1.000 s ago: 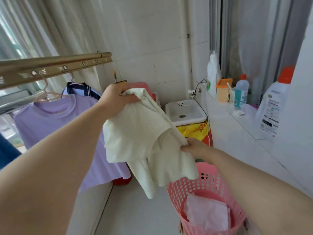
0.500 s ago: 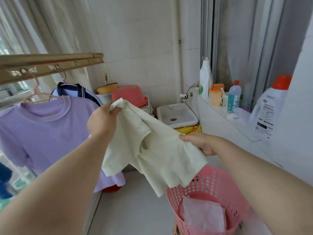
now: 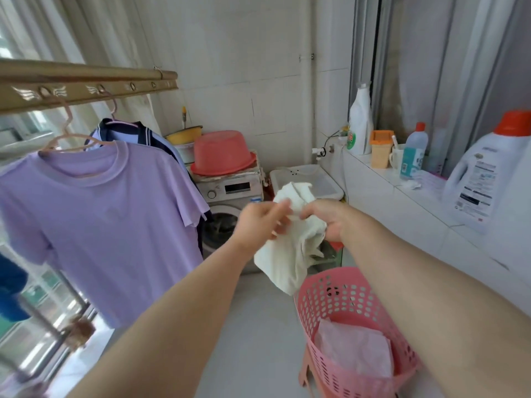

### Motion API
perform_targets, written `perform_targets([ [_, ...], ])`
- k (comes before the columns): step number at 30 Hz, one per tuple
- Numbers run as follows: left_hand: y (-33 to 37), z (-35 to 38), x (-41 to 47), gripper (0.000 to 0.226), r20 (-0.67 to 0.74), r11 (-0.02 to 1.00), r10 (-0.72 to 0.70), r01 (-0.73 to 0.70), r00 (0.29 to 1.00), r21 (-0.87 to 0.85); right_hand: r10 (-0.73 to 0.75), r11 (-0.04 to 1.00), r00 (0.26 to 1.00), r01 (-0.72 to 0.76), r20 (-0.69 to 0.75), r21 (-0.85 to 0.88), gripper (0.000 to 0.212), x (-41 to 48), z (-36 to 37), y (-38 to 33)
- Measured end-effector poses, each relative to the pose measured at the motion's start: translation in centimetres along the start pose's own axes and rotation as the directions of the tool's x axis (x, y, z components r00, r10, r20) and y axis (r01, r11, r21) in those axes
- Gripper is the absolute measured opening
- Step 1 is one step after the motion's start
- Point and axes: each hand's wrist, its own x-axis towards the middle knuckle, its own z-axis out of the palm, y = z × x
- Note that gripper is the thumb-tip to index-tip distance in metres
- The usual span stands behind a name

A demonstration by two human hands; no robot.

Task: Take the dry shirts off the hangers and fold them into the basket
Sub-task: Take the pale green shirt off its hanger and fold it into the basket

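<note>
A cream shirt [image 3: 290, 254] hangs bunched between my two hands, above the far rim of the pink perforated basket [image 3: 339, 294]. My left hand [image 3: 258, 222] grips its top left part and my right hand [image 3: 327, 219] grips it close beside. A folded pale pink garment [image 3: 356, 351] lies inside the basket. On the left a lilac T-shirt [image 3: 109, 225] hangs on a pink hanger [image 3: 69, 139] from the gold drying rail [image 3: 86, 87]. Behind it hangs a navy-collared shirt [image 3: 138, 130] on another hanger.
A washing machine [image 3: 230, 202] stands ahead with a red basin [image 3: 221, 153] upside down on top. A white sink [image 3: 316, 179] is to its right. The tiled ledge [image 3: 402, 208] on the right carries detergent bottles [image 3: 485, 173] and cups. A blue garment [image 3: 11, 288] hangs at far left.
My hands have come together, gathering the spread cream shirt into a narrow bunch. The view has tilted so the washing machine now shows.
</note>
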Motion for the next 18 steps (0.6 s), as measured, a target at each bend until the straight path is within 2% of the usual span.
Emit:
perform_targets([
  [1, -0.9, -1.0, 0.3, 0.038, -0.154, 0.993, -0.1, 0.088, 0.983, -0.08, -0.038, 0.998, 0.999, 0.036, 0.036, 0.054, 0.037, -0.6, 0.1, -0.3],
  [2, -1.5, -1.9, 0.4, 0.044, -0.249, 0.971, -0.215, 0.179, 0.944, -0.16, -0.086, 0.99, 0.993, 0.076, 0.083, 0.117, 0.037, -1.1, 0.1, -0.5],
  [3, -2.1, -2.8, 0.3, 0.053, -0.263, 0.934, -0.323, 0.261, 0.909, -0.244, -0.142, 0.975, 0.98, 0.115, 0.14, 0.188, 0.038, -1.6, 0.1, -0.9],
  [5, -3.3, -3.3, 0.0, 0.066, -0.121, 0.73, -0.514, 0.359, 0.849, -0.581, -0.228, 0.939, 0.952, 0.16, 0.203, 0.306, 0.041, -2.1, 0.0, -1.4],
  [6, -3.7, -3.3, -0.4, 0.059, -0.016, 0.581, -0.558, 0.377, 0.83, -0.721, -0.247, 0.924, 0.946, 0.165, 0.209, 0.346, 0.043, -2.1, 0.0, -1.5],
  [7, -3.9, -3.3, -0.9, 0.057, 0.051, 0.469, -0.572, 0.378, 0.819, -0.798, -0.254, 0.917, 0.945, 0.167, 0.207, 0.363, 0.047, -2.1, 0.0, -1.6],
  [9, -5.5, -3.2, -1.0, 0.061, 0.13, 0.316, -0.586, 0.373, 0.8, -0.872, -0.237, 0.923, 0.956, 0.165, 0.175, 0.348, 0.058, -1.3, -0.1, -1.1],
  [11, -7.2, -3.2, -0.7, 0.081, 0.218, 0.226, -0.545, 0.392, 0.81, -0.892, -0.198, 0.932, 0.972, 0.146, 0.128, 0.333, 0.064, -0.6, -0.6, -0.2],
  [14, -8.0, -3.0, -0.8, 0.092, 0.326, 0.229, -0.469, 0.469, 0.821, -0.853, -0.134, 0.951, 0.989, 0.112, 0.056, 0.288, 0.061, -0.2, -1.8, 1.8],
  [16, -8.1, -2.5, -0.7, 0.071, 0.37, 0.378, -0.434, 0.539, 0.821, -0.753, -0.103, 0.966, 0.992, 0.083, 0.068, 0.246, 0.041, -0.3, -2.4, 2.9],
  [17, -8.2, -2.1, -0.4, 0.058, 0.339, 0.473, -0.465, 0.553, 0.818, -0.686, -0.084, 0.966, 0.994, 0.063, 0.075, 0.252, 0.032, -0.3, -2.7, 3.4],
  [18, -8.5, -1.7, -0.1, 0.049, 0.269, 0.557, -0.517, 0.558, 0.813, -0.616, -0.055, 0.959, 0.996, 0.032, 0.076, 0.281, 0.034, 0.1, -3.0, 4.1],
])
